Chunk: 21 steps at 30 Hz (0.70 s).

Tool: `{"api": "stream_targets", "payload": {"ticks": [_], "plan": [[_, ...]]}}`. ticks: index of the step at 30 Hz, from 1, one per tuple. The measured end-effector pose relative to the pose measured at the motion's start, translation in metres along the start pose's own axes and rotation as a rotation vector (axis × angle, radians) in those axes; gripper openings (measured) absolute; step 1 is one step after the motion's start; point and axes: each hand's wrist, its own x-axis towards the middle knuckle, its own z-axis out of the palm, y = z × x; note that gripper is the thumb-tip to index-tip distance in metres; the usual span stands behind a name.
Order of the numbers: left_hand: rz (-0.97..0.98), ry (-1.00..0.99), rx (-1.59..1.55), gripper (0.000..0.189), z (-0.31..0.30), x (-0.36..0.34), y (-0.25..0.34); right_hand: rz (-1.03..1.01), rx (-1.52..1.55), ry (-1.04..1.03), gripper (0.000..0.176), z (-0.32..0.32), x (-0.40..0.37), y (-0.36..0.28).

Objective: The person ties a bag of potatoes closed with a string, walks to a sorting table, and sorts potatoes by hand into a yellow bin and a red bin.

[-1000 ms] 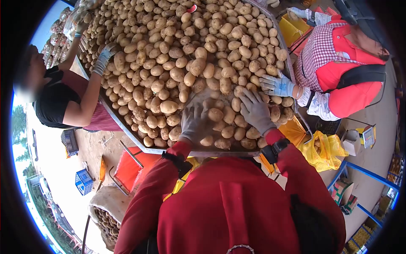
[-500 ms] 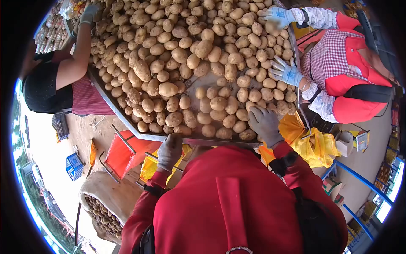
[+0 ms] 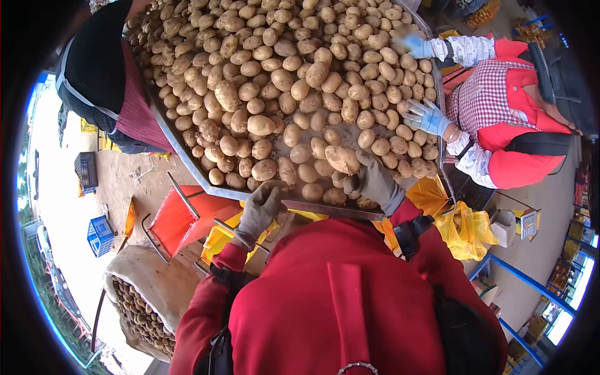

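Note:
Many potatoes (image 3: 261, 125) lie on a metal-edged table (image 3: 181, 153) in front of me. My left hand (image 3: 261, 209), in a grey glove, is at the near edge with its fingers curled beside a potato; whether it grips that potato is unclear. Near the front edge on the right, my gloved right hand (image 3: 375, 184) is bent around a large potato (image 3: 342, 160), which is lifted a little above the others. Other potatoes lie close under and beside that hand.
A co-worker in a checked apron (image 3: 494, 94) has blue-gloved hands on potatoes at the right. Another person (image 3: 94, 69) leans in at the left. Red (image 3: 187, 215) and yellow bags (image 3: 465, 231) hang below the table edge. A large sack (image 3: 150, 281) of potatoes stands lower left.
My right hand has moved left and now has a large potato. My left hand has shifted slightly right. The person at the left has leaned in, arm mostly out of view.

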Motion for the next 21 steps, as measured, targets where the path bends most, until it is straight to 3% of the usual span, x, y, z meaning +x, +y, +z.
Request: {"api": "stream_targets", "payload": {"ticks": [2, 3, 6, 8, 10, 11, 14, 17, 20, 21], "plan": [[0.043, -0.112, -0.078, 0.040, 0.009, 0.002, 0.019, 0.166, 0.276, 0.048, 0.034, 0.037, -0.012, -0.024], [0.104, -0.142, -0.104, 0.043, 0.019, 0.000, 0.035, 0.179, 0.267, 0.058, 0.035, 0.057, -0.016, -0.036], [0.254, -0.204, -0.169, 0.060, 0.038, 0.003, 0.052, 0.014, 0.007, -0.238, 0.044, 0.034, -0.011, 0.006], [0.245, -0.267, -0.260, 0.064, 0.045, -0.006, 0.055, -0.101, -0.435, -0.157, 0.049, 0.044, -0.019, 0.007], [0.290, -0.265, -0.253, 0.066, 0.045, -0.012, 0.047, -0.127, -0.598, -0.160, 0.051, 0.054, -0.018, -0.002], [0.300, -0.258, -0.260, 0.067, 0.044, -0.014, 0.042, -0.090, -0.540, -0.207, 0.047, 0.061, -0.017, -0.010], [0.226, -0.129, -0.367, 0.059, 0.044, -0.032, 0.053, 0.014, -0.338, -0.269, 0.045, 0.082, -0.013, -0.015], [0.562, 0.140, 0.429, 0.042, 0.030, -0.037, 0.053, 0.021, -0.121, -0.232, 0.045, 0.102, -0.017, -0.007], [0.757, 0.238, 0.455, 0.029, 0.030, -0.031, 0.037, 0.008, -0.798, -0.245, 0.043, 0.098, -0.008, -0.014], [0.768, 0.276, 0.399, 0.025, 0.032, -0.027, 0.031, 0.070, -0.753, -0.265, 0.042, 0.095, -0.008, -0.011]]}}
